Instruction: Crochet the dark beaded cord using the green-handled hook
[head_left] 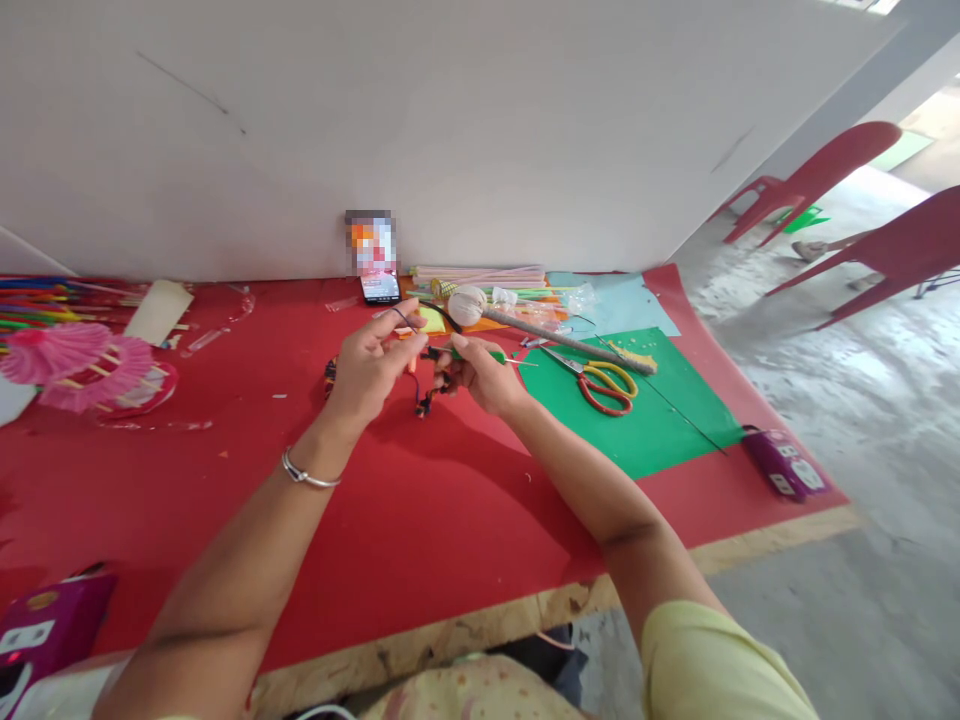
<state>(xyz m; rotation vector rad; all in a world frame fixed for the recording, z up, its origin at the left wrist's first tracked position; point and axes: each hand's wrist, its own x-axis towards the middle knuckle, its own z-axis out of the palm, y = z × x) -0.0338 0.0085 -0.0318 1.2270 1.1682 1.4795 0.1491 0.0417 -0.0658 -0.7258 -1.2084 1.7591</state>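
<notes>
My left hand point(367, 365), a silver bangle on its wrist, is raised over the red table cover with thumb and index finger pinching a thin dark yarn strand point(405, 320). To its right, my right hand point(484, 375) is closed around a crochet hook point(491, 356) with a green grip and a thin metal end. Dark multicoloured yarn work point(424, 402) hangs between and below the hands, partly covered by the right fingers. More of the yarn work point(330, 375) shows beside the left hand. The hook's working tip is too small to make out.
A phone point(380, 285) leans against the wall. Red-and-yellow scissors point(604, 387) and a long stick with a pale round head point(469, 306) lie by green paper point(622, 440). Pink paper umbrellas point(97, 370) stand left. Purple boxes point(787, 465) sit near both front corners. Red chairs point(817, 185) stand beyond.
</notes>
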